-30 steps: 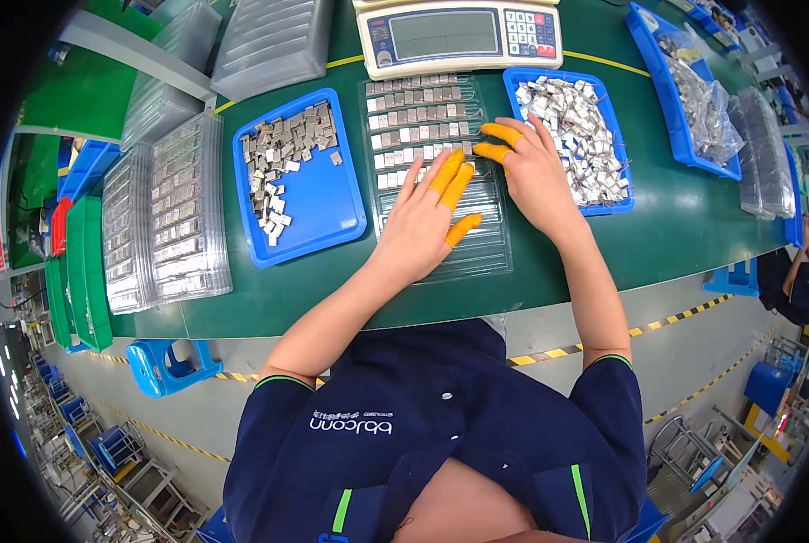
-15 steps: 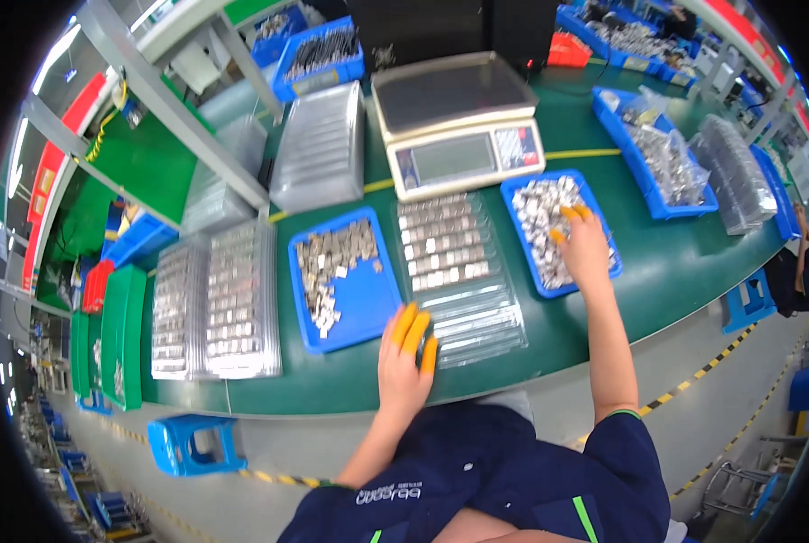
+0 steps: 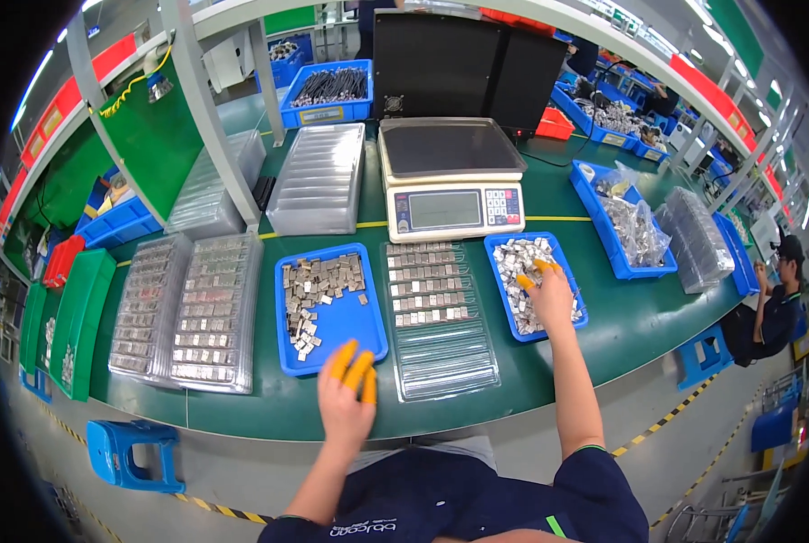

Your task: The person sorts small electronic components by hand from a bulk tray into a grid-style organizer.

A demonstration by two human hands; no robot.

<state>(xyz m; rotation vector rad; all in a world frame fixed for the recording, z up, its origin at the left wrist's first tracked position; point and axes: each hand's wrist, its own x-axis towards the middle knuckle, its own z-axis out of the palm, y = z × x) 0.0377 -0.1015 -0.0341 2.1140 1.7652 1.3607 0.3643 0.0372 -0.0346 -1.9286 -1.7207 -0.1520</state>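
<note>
The tabletop (image 3: 604, 348) is faced with a smooth green layer of low sheen. The right blue tray (image 3: 575, 294), like the left blue tray (image 3: 346, 321), is formed in smooth, slightly shiny plastic. It is filled with small pieces (image 3: 519, 262), by which a bright metallic finish is shown. Between them, glossy, ridged clear plastic is seen in the thin tray (image 3: 445, 364). Toward the far edge, the scale (image 3: 400, 217) is cased in smooth, cream, plastic-looking material. Near the right end, crinkled glossy film is seen in the bags (image 3: 638, 224). The shirt (image 3: 459, 493) is made of matt dark cloth.
</note>
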